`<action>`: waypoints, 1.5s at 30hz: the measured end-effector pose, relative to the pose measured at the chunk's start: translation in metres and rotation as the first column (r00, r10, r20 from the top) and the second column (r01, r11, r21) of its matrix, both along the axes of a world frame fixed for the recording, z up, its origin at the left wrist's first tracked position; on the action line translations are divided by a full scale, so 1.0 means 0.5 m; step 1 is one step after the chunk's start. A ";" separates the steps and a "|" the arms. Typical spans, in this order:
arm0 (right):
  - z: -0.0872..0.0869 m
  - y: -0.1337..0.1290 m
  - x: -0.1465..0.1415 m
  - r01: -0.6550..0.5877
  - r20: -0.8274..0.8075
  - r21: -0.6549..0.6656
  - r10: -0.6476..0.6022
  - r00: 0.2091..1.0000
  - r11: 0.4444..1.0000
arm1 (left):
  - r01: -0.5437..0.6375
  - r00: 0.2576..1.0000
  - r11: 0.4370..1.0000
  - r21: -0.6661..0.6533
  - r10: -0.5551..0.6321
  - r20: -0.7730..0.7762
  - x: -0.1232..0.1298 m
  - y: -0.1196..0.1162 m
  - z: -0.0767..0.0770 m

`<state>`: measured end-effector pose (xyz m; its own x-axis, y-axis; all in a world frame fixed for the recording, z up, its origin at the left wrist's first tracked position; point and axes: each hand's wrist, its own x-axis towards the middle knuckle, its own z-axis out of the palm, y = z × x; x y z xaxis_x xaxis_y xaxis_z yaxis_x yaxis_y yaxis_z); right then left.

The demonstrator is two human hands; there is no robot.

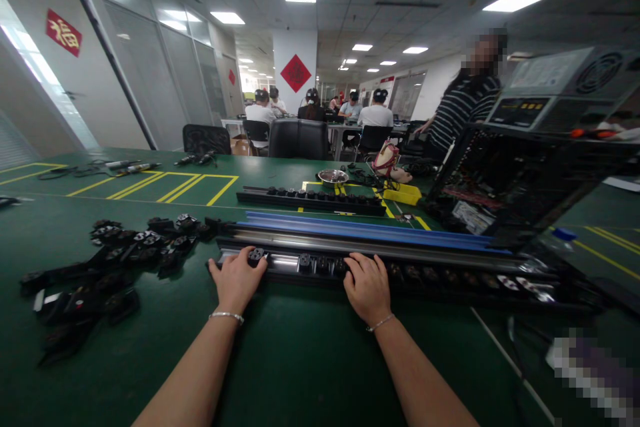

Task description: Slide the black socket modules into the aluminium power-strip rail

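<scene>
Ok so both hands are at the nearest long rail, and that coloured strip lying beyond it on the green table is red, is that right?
Not quite: the strip is blue, not red, as the head view shows. The left hand and right hand are indeed at the nearest long rail, and the table is green.

Long black rail [287, 264], silvery inside, lying flat; dark modules [323, 265] in row along it (gap near left end).
</scene>
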<state>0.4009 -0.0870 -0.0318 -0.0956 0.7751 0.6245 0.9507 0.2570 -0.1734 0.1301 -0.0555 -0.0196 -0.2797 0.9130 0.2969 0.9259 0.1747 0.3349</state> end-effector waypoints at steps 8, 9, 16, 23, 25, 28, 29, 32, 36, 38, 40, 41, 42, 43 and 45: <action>0.000 0.000 0.000 -0.001 0.000 0.015 0.001 1.000 1.000 | -0.039 0.999 0.999 -0.027 0.040 0.020 -0.017 0.006 -0.002; 0.000 0.000 0.000 -0.001 -0.003 0.013 0.001 1.000 1.000 | -0.043 0.999 0.999 -0.028 0.044 0.020 -0.018 0.006 -0.002; -0.002 0.001 0.001 -0.007 0.000 0.008 0.007 1.000 1.000 | -0.059 0.998 0.997 -0.042 0.061 0.029 -0.023 0.007 0.001; -0.002 0.002 0.001 -0.004 0.006 0.014 0.003 1.000 1.000 | -0.083 0.996 0.996 -0.027 0.083 0.010 -0.031 0.008 0.002; -0.002 0.001 0.001 -0.004 -0.003 0.006 0.004 1.000 1.000 | -0.091 0.996 0.996 -0.022 0.091 0.000 -0.035 0.009 0.002; -0.001 0.001 0.001 -0.012 -0.023 -0.007 0.012 1.000 1.000 | -0.105 0.994 0.994 -0.023 0.105 -0.021 -0.042 0.011 0.000; -0.001 0.001 0.001 -0.016 -0.028 -0.007 0.015 0.999 1.000 | -0.111 0.993 0.994 -0.023 0.110 -0.030 -0.044 0.011 -0.001; 0.000 0.001 0.001 -0.022 -0.033 0.001 0.023 0.999 1.000 | -0.123 0.991 0.992 -0.013 0.123 -0.046 -0.048 0.014 -0.005; 0.001 0.000 0.000 -0.015 -0.027 -0.012 0.015 1.000 1.000 | -0.117 0.992 0.993 -0.008 0.117 -0.038 -0.050 0.015 -0.006; 0.003 0.000 0.000 -0.014 -0.027 -0.022 0.013 1.000 1.000 | -0.116 0.993 0.993 -0.007 0.116 -0.036 -0.051 0.014 -0.004; 0.003 0.000 0.000 -0.015 -0.032 -0.023 0.014 0.999 1.000 | -0.122 0.992 0.992 -0.002 0.122 -0.036 -0.050 0.013 -0.002; 0.003 -0.001 0.000 -0.015 -0.034 -0.020 0.014 0.999 1.000 | -0.128 0.991 0.992 -0.001 0.128 -0.035 -0.050 0.013 0.000; 0.003 0.000 0.000 -0.015 -0.033 -0.016 0.014 0.999 1.000 | -0.133 0.991 0.991 0.000 0.133 -0.034 -0.049 0.012 0.000; 0.002 0.000 0.000 -0.014 -0.031 -0.011 0.013 0.999 1.000 | -0.139 0.990 0.990 -0.001 0.139 -0.032 -0.049 0.012 0.001; 0.000 0.000 0.000 -0.011 -0.028 -0.003 0.011 1.000 1.000 | -0.155 0.987 0.988 -0.007 0.155 -0.031 -0.047 0.012 0.002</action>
<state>0.4010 -0.0868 -0.0317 -0.0871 0.7763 0.6244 0.9426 0.2670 -0.2005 0.1066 -0.0493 -0.0188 -0.4092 0.8620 0.2991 0.8970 0.3199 0.3052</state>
